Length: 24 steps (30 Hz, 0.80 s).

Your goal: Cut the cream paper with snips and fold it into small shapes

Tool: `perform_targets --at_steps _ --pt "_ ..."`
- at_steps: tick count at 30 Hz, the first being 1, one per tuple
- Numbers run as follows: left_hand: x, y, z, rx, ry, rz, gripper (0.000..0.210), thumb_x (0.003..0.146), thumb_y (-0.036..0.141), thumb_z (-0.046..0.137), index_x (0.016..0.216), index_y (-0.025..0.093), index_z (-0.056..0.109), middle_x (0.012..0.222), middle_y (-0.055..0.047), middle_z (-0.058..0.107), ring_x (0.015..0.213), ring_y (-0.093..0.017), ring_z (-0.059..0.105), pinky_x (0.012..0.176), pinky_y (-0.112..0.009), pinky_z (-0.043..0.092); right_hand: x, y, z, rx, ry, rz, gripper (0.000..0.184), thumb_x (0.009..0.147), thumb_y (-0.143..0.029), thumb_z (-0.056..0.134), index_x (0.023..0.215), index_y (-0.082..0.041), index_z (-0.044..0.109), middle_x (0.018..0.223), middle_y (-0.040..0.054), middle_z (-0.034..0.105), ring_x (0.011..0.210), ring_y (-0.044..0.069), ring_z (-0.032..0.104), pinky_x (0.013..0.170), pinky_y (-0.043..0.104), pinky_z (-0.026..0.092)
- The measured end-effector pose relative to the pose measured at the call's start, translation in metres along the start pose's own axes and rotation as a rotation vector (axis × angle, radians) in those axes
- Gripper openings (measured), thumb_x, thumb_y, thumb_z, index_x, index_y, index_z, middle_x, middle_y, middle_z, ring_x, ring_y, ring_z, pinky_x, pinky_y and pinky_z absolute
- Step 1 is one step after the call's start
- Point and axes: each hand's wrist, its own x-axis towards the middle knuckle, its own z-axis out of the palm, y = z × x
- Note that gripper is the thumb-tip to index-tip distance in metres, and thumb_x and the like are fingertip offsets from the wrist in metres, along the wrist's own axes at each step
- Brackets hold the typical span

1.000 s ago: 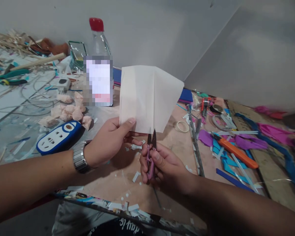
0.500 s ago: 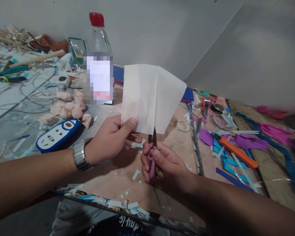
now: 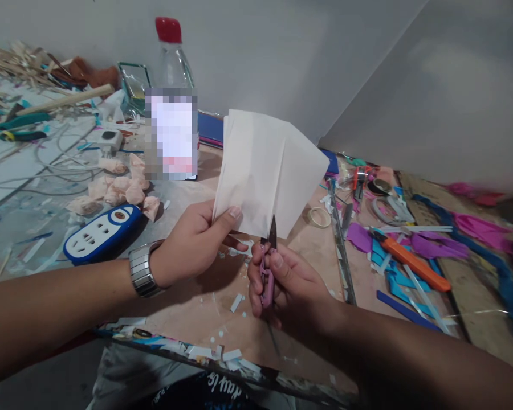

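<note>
A folded sheet of white paper [image 3: 260,171], with layered edges on its left side, is held up above the table. My left hand [image 3: 196,242] pinches its lower left corner, thumb on top. In my right hand [image 3: 286,279] is a small pair of scissors [image 3: 268,282] with pink handles and dark blades pointing up. The blades are at the paper's bottom edge, beside a crease that runs upward. One blade lies in front of the sheet; part of the other is hidden behind it.
Left of the paper lie a blue-and-white power strip [image 3: 105,232], pinkish crumpled paper bundles [image 3: 119,191] and a phone [image 3: 177,136] leaning by a red-capped bottle [image 3: 169,31]. To the right are a tape roll [image 3: 319,217], an orange cutter [image 3: 412,262] and coloured scraps.
The paper has shifted slightly right and tilted. The scissors have moved a little to the right with my right hand, their blades still at the bottom edge.
</note>
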Motion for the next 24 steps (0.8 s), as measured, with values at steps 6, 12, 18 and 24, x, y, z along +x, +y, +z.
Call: perform_targets --at_steps 6,12,18,24 --pt "-0.0016 -0.0048 -0.0016 -0.012 -0.023 0.003 0.032 0.095 0.045 0.064 0.100 0.013 0.065 0.087 -0.006 0.074 0.068 -0.015 0.070 0.066 -0.028 0.063 0.0018 0.0031 -0.0024 0.034 -0.010 -0.032 0.025 0.098 -0.046 0.062 0.103 -0.022 0.058 0.073 -0.0034 0.063 0.054 0.011 0.067 0.034 0.011 0.044" --pt "-0.0017 -0.0022 -0.0030 0.077 -0.033 -0.009 0.030 0.090 0.041 0.070 0.094 0.011 0.071 0.087 -0.008 0.076 0.075 -0.017 0.071 0.069 -0.028 0.062 0.0031 0.0027 -0.0004 0.014 0.064 -0.068 0.031 0.094 -0.050 0.067 0.102 -0.021 0.060 0.071 -0.0044 0.062 0.051 0.009 0.064 0.033 0.011 0.039" --pt "-0.0006 -0.0014 -0.0028 0.072 -0.024 -0.046 0.030 0.089 0.041 0.071 0.092 0.011 0.073 0.083 -0.009 0.077 0.070 -0.017 0.071 0.065 -0.027 0.061 0.0050 0.0029 -0.0029 -0.026 0.097 -0.081 0.033 0.094 -0.052 0.066 0.104 -0.021 0.060 0.071 -0.0042 0.062 0.050 0.007 0.061 0.035 0.012 0.029" --pt "0.0008 -0.0006 -0.0024 0.002 0.002 -0.034 0.029 0.087 0.038 0.073 0.095 0.010 0.073 0.090 -0.009 0.077 0.071 -0.017 0.072 0.065 -0.027 0.064 0.0039 -0.0004 -0.0035 -0.068 0.070 -0.056 0.034 0.093 -0.052 0.068 0.102 -0.021 0.058 0.070 -0.0048 0.059 0.049 0.007 0.058 0.038 0.014 0.026"
